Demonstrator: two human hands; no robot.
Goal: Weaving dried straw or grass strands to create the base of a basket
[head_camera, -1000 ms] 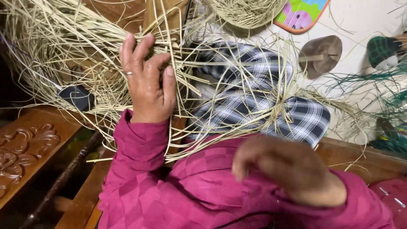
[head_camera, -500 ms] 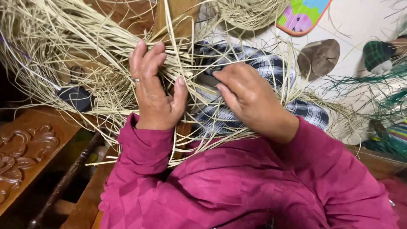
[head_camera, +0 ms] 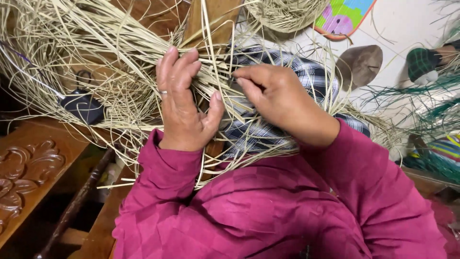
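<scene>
Straw strips [head_camera: 120,62], pale and flat, are seen spread in a loose tangle across the lap and over a dark wooden post [head_camera: 211,19] at top centre. The woven part is held between both hands, approx. mid-frame, above a blue-and-white checked cloth [head_camera: 306,76].

Left hand [head_camera: 184,103] w/ a ring is laid flat over a bundle of strips; fingers are stretched upward and the thumb is hooked under from the right, so the bundle is clamped between thumb and palm. Right hand [head_camera: 282,100] is curled, w/ fingertips pinched together on one or two strips just beside the left thumb. Magenta sleeves [head_camera: 258,211] fill the lower frame.

Handling, as judged: strips look v. light, dry and springy, stiff along the length but easily creased or split if bent sharply. Loose ends are likely to slip and snag. Hold is best taken close to the woven crossing, not at the free tips.

Also in view: a black clip-like object [head_camera: 84,106] at left among the straw, a carved wooden panel [head_camera: 24,168] at lower left, a woven straw piece [head_camera: 285,14] at top, a colourful mat corner [head_camera: 342,17], green strips [head_camera: 431,105] at right.
</scene>
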